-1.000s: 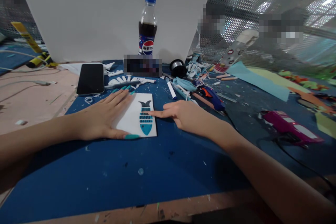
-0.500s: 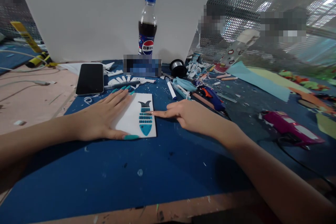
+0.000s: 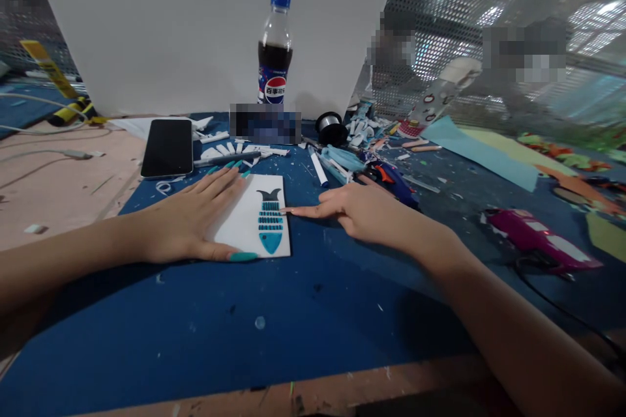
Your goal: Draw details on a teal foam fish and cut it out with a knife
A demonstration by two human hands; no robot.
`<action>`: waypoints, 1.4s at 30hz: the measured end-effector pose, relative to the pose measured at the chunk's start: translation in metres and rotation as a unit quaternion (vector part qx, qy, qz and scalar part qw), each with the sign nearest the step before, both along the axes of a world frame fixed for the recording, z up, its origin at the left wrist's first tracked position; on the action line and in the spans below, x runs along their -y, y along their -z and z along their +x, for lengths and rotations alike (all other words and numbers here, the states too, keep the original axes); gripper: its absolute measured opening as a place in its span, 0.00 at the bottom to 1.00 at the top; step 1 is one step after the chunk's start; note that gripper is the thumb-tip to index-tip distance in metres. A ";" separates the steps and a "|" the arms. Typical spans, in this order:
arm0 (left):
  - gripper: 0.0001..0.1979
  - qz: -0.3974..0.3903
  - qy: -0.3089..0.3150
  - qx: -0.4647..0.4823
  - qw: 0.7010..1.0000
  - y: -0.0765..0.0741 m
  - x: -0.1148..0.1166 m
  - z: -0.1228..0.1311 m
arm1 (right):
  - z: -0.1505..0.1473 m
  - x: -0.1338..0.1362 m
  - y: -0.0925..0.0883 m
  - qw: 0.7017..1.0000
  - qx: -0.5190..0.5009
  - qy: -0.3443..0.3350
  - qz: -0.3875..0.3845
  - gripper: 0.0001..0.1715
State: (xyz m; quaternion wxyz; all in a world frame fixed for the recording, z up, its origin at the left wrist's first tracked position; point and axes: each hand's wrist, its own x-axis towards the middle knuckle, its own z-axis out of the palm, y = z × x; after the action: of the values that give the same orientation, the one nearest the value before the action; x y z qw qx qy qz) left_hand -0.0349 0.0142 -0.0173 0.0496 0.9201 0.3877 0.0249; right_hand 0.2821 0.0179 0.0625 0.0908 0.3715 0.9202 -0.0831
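Observation:
A white card (image 3: 235, 228) lies on the blue mat. On its right part is a fishbone figure (image 3: 270, 241), with a teal head at the near end, striped teal and dark bars, and a dark tail. My left hand (image 3: 180, 225) rests flat over the card's left part, fingers spread, with long teal nails. The left thumb runs along the card's near edge. My right hand (image 3: 359, 215) points at the figure with its index finger stretched out. That fingertip is at the card's right edge, beside the bars. The other right fingers are curled, and no object shows in them.
A phone (image 3: 167, 148) lies at the back left, near a cola bottle (image 3: 275, 58) in front of a white board (image 3: 171, 26). Scraps, a marker (image 3: 318, 167) and a wire spool (image 3: 331, 128) lie behind the hands. A corded magenta device (image 3: 540, 239) sits at the right.
My right index fingertip has slid slightly right, off the fishbone bars toward the card's edge. My left hand and the card stay in place.

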 end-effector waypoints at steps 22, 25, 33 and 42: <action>0.55 -0.016 -0.014 0.014 1.000 -0.003 0.000 0.004 | 0.013 -0.009 -0.003 0.998 -0.050 0.022 0.040 0.43; 0.55 -0.011 -0.013 0.024 1.000 -0.004 0.001 0.005 | 0.013 -0.005 -0.002 0.997 -0.068 0.029 0.036 0.41; 0.57 -0.064 -0.039 -0.002 0.997 -0.020 0.005 0.012 | 0.000 0.004 0.005 0.997 -0.079 -0.009 0.013 0.39; 0.57 -0.074 -0.036 0.003 0.997 -0.020 0.005 0.013 | -0.002 -0.002 0.017 0.995 -0.093 -0.029 -0.027 0.39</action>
State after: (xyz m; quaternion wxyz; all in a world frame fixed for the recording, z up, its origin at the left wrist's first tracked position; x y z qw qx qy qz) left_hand -0.0220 0.0088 0.0032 0.1180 0.8991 0.4216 0.0005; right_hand 0.2797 0.0197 0.0455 0.0171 0.3323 0.9326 -0.1396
